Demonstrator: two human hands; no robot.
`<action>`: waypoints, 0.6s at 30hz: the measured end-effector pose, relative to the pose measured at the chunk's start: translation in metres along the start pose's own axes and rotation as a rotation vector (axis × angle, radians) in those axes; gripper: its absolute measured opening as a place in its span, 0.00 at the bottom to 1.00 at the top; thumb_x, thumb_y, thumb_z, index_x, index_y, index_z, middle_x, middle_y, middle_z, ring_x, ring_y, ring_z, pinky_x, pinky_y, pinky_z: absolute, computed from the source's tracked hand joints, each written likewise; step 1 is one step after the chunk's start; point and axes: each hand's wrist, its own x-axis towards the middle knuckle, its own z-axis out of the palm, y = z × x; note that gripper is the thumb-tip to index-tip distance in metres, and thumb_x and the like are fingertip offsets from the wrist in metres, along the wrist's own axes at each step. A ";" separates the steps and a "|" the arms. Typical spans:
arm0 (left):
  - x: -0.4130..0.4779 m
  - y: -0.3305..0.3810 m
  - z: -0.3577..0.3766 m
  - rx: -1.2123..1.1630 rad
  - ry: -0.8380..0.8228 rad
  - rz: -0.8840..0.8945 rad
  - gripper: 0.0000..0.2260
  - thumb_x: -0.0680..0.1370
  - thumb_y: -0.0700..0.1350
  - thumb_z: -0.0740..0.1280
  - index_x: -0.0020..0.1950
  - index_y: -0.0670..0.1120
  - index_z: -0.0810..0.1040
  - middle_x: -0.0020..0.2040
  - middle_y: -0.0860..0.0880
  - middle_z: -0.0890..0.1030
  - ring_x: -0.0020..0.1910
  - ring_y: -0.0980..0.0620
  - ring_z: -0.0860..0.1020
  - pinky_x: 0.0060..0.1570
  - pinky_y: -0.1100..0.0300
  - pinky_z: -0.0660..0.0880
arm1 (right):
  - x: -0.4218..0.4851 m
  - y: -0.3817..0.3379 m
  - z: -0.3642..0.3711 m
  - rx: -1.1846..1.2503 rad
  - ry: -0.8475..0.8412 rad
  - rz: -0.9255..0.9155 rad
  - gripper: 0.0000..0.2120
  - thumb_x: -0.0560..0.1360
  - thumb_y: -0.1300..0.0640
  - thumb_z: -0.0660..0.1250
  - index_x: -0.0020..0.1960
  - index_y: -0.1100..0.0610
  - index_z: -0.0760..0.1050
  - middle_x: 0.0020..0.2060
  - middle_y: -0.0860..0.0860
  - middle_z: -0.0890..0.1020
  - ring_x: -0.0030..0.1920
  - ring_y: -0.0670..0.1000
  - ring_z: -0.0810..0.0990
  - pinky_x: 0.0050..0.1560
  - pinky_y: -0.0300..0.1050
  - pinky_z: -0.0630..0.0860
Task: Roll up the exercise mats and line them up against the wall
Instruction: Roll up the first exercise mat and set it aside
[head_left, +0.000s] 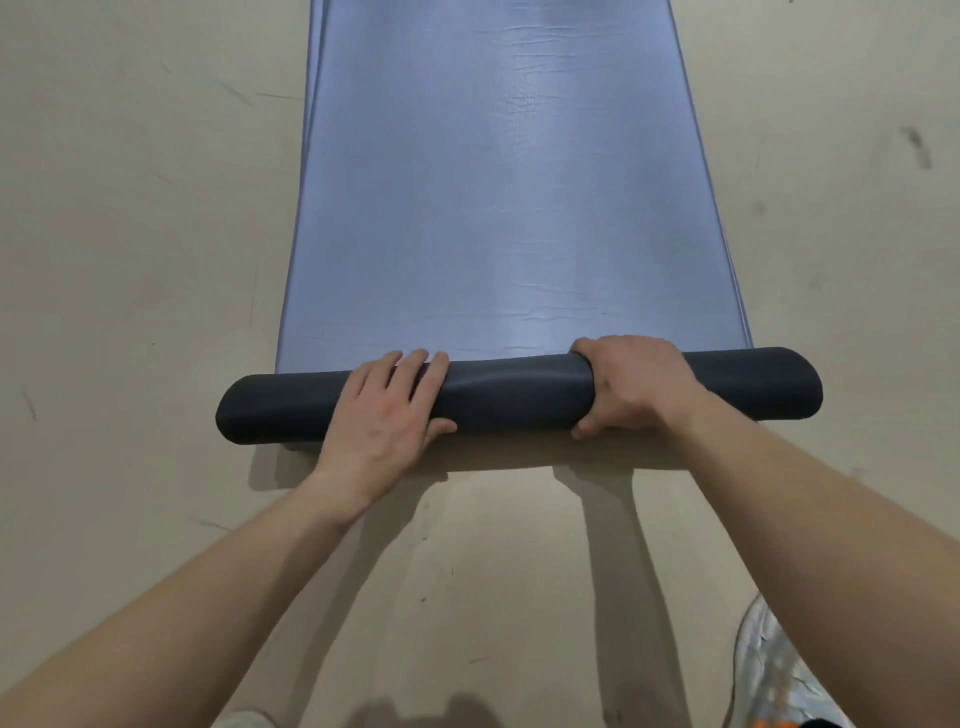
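A blue exercise mat (498, 182) lies flat on the floor and stretches away from me to the top of the frame. Its near end is wound into a dark grey roll (519, 395) lying crosswise. My left hand (384, 410) rests over the roll left of its middle, fingers spread across the top and thumb at the near side. My right hand (631, 382) is wrapped around the roll right of its middle, fingers curled over the far side and thumb under the near side.
The beige concrete floor (130, 234) shows scuffs and dark marks on both sides of the mat. A light-coloured shoe (774, 670) is at the bottom right. No wall is in view.
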 end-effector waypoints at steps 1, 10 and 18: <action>0.005 -0.004 0.005 -0.012 0.011 -0.004 0.29 0.82 0.63 0.57 0.75 0.44 0.69 0.69 0.42 0.77 0.64 0.39 0.77 0.65 0.43 0.73 | 0.006 0.002 -0.007 0.025 -0.040 -0.013 0.39 0.59 0.32 0.78 0.65 0.43 0.70 0.54 0.45 0.80 0.52 0.52 0.78 0.53 0.53 0.77; 0.083 -0.035 0.001 -0.035 -0.168 0.010 0.26 0.83 0.66 0.48 0.75 0.57 0.70 0.70 0.48 0.75 0.65 0.43 0.73 0.62 0.46 0.67 | 0.006 -0.001 0.042 -0.197 0.389 -0.036 0.62 0.58 0.32 0.79 0.80 0.50 0.52 0.72 0.57 0.66 0.73 0.61 0.64 0.77 0.63 0.54; 0.072 -0.015 0.016 0.043 -0.152 -0.042 0.46 0.67 0.69 0.73 0.78 0.52 0.59 0.73 0.46 0.68 0.71 0.41 0.69 0.73 0.43 0.63 | 0.060 0.011 -0.002 -0.118 0.166 -0.067 0.53 0.60 0.30 0.76 0.77 0.45 0.58 0.67 0.52 0.74 0.66 0.57 0.74 0.70 0.58 0.66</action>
